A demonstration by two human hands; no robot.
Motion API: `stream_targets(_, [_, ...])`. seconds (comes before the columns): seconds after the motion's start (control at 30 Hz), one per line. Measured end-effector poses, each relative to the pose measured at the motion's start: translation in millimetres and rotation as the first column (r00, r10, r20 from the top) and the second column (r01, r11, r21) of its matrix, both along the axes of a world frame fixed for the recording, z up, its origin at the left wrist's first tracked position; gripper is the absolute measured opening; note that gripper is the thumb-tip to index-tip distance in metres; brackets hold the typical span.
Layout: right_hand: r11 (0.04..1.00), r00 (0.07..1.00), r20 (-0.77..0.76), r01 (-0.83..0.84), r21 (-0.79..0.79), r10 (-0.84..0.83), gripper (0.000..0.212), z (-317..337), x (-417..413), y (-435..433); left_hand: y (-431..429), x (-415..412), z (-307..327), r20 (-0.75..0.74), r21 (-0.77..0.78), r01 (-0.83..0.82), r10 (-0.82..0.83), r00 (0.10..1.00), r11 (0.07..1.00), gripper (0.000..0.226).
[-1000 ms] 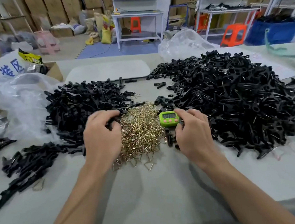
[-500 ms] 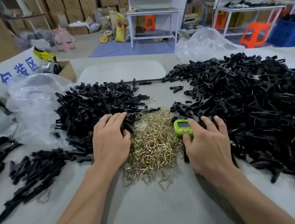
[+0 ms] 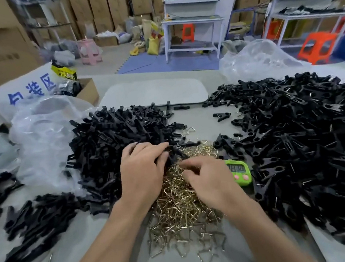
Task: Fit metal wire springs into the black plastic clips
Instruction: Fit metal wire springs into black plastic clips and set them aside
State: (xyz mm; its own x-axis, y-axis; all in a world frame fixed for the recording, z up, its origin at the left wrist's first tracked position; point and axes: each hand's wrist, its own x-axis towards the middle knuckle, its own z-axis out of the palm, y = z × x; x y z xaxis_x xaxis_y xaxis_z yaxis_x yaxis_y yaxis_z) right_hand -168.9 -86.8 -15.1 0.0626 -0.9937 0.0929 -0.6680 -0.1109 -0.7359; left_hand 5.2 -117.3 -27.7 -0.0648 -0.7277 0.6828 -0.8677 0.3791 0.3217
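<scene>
A heap of brass-coloured wire springs [image 3: 182,208] lies in the middle of the table. A pile of black plastic clip halves [image 3: 114,141] sits left of it, and a far larger pile of black clips [image 3: 304,141] with wires showing spreads to the right. My left hand [image 3: 143,170] is at the right edge of the left pile, its fingers curled round a black clip piece [image 3: 174,151]. My right hand [image 3: 210,179] is over the spring heap with its fingertips curled down into the wires; what it pinches is hidden.
A green digital timer [image 3: 240,172] lies just right of my right hand. More black pieces [image 3: 30,222] lie at the front left. Clear plastic bags [image 3: 43,130] sit at the left, a white board [image 3: 154,93] and a cardboard box [image 3: 88,90] behind.
My right hand left the timer and moved left onto the spring heap. My left hand curled its fingers round a black clip piece. The camera moved closer.
</scene>
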Motion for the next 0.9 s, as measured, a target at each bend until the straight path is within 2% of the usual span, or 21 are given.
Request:
stream_targets(0.1, [0.982,0.977,0.189,0.129,-0.137,-0.101,0.032,11,-8,-14,2,-8,8,-0.110,-0.051,0.033,-0.039,0.993,0.998,0.027])
stream_targets(0.17, [0.978,0.971,0.219,0.130,-0.164,-0.093,0.044,14,-9,-16,7,-13,7,-0.252,0.084,0.125,-0.100,0.963,0.989,0.027])
stream_targets(0.27, [0.996,0.998,0.059,0.037,-0.083,-0.032,0.056,12,-1,-21,11,-10,4,-0.466,0.271,0.206,-0.059,0.883,0.940,0.044])
stream_targets(0.43, [0.996,0.981,-0.171,0.086,-0.022,-0.089,0.023,11,16,-42,2,6,11,-0.649,0.204,0.208,-0.027,0.761,0.956,0.062])
stream_targets(0.6, [0.981,0.949,-0.263,0.188,0.041,-0.171,0.047,9,27,-52,4,6,3,-0.672,0.265,0.282,-0.033,0.740,0.922,0.064])
stream_targets(0.73, [0.980,0.933,-0.308,0.198,0.013,-0.184,0.026,11,31,-52,7,4,5,-0.575,0.302,0.250,-0.033,0.818,0.920,0.059])
stream_targets(0.8, [0.982,0.954,-0.242,0.187,0.018,-0.177,0.022,9,28,-50,7,4,6,-0.550,0.314,0.239,-0.029,0.835,0.919,0.053])
stream_targets(0.9, [0.974,0.976,0.007,0.216,-0.061,-0.216,0.032,4,24,-41,9,3,6,-0.545,0.321,0.224,-0.014,0.839,0.920,0.046])
